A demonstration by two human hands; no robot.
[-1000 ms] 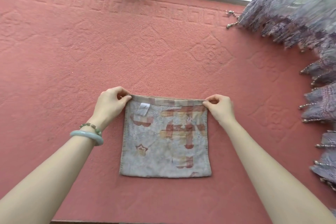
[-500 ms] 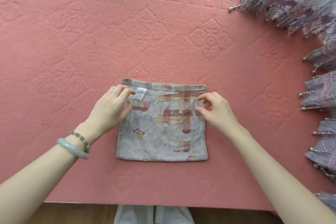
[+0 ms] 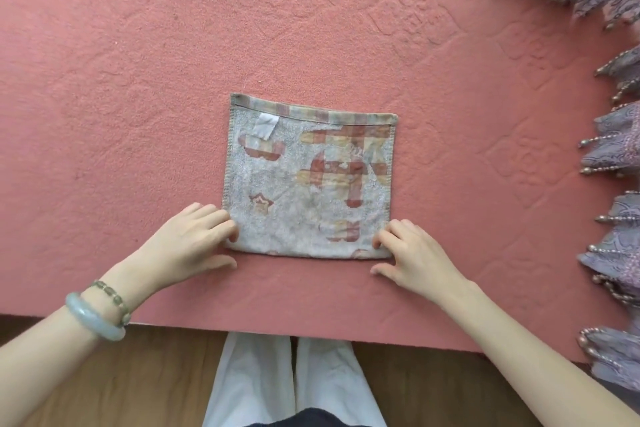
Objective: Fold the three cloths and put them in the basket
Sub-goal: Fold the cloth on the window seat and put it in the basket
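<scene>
Both hands lie spread at the near corners of the cloth point(image 3: 311, 184), pinching nothing. On my left hand point(image 3: 187, 246) the fingers rest loosely over the near-left corner and the thumb lies on the covering below the near edge. On my right hand point(image 3: 412, 253) the bent fingertips touch the near-right corner, thumb likewise off the fabric. I judge they sit there to take those corners for the next fold, carrying the near edge up to the far hem. The pink embossed covering point(image 3: 138, 80) fills most of the view and gives a flat bed that keeps the edges square. A lilac beaded curtain point(image 3: 616, 149) hangs along its right side, well apart from the work. Below the covering's near edge show wooden floor point(image 3: 104, 374) and my white trousers point(image 3: 256, 385). The cloth lies flat near the middle of the covering, squared to me. It looks already doubled once, though I cannot tell how many layers it has. Neither the basket nor the other two cloths are in view, so the task seems early. A pale green bangle point(image 3: 93, 321) and a beaded bracelet point(image 3: 110, 295) sit on my left wrist, clear of the fabric. A white label point(image 3: 265, 125) lies face up near the cloth's far-left corner, and folding should hide it.
</scene>
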